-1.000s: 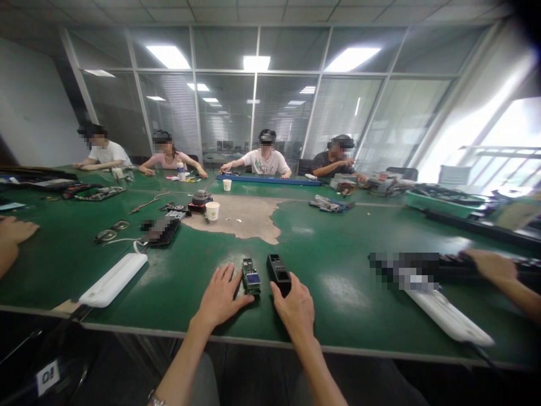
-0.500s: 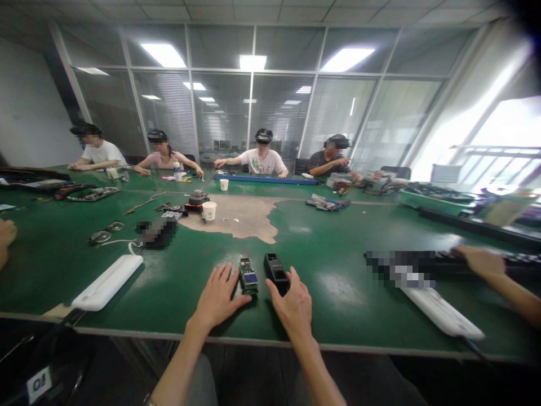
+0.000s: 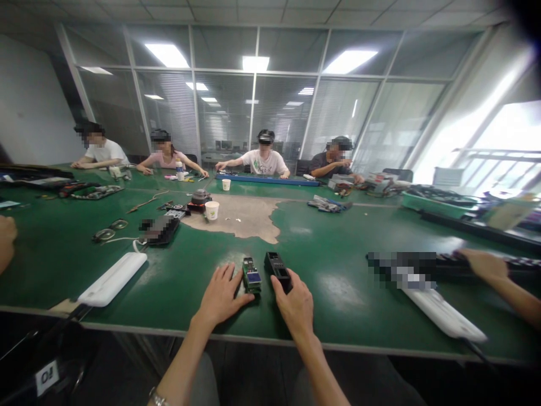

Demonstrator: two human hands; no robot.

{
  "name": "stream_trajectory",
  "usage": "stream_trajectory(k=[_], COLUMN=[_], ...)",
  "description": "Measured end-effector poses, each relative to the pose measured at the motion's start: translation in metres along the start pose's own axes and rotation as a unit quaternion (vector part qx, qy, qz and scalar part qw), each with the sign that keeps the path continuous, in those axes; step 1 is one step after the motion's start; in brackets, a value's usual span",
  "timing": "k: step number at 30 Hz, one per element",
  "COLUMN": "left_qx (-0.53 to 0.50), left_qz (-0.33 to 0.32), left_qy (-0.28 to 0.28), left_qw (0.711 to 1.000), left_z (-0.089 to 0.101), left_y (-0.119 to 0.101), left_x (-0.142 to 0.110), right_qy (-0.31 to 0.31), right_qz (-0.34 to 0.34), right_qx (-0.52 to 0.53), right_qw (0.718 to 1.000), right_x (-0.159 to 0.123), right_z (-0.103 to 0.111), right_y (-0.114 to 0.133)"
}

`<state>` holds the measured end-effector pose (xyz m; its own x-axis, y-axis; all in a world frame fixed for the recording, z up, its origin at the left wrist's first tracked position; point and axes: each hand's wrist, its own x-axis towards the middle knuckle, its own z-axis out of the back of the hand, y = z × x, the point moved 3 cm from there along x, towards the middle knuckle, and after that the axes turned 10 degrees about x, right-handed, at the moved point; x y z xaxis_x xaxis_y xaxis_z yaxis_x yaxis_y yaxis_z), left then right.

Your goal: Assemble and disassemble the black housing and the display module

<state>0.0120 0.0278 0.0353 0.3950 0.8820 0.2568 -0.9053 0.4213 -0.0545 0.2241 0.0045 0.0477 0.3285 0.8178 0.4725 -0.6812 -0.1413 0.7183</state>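
From here I see the left hand [image 3: 222, 290] spread loosely, thumb and forefinger bracketing the circuit board [image 3: 253, 277] near the green table's [image 3: 338, 242] near edge, perhaps to steady it. Just to the right, the right hand [image 3: 295, 296] curls around the black case's [image 3: 275, 261] near end, probably to stop it sliding. A white tag [image 3: 47, 376] at near left seems to read "01"; lettering on a far person's shirt [image 3: 266, 163] is unclear.

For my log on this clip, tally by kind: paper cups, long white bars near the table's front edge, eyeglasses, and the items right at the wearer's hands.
Paper cups: 2
Long white bars: 2
Eyeglasses: 1 pair
Circuit board by the left hand: 1
Black casing at the right hand: 1
Total: 7
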Motion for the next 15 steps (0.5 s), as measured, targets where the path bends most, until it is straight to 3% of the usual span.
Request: stream_trajectory(k=[6, 15], left_qx=[-0.005, -0.005], left_qz=[0.008, 0.004], left_qy=[-0.005, 0.003], left_qw=[1.0, 1.0], left_z=[0.002, 0.007], left_y=[0.0, 0.0], left_x=[-0.002, -0.004], right_qy=[0.01, 0.045], right_qz=[-0.002, 0.016], right_qx=[0.077, -0.056], right_qw=[0.997, 0.997], right_x=[0.001, -0.012], right_z=[-0.003, -0.025], right_y=[0.045, 0.072])
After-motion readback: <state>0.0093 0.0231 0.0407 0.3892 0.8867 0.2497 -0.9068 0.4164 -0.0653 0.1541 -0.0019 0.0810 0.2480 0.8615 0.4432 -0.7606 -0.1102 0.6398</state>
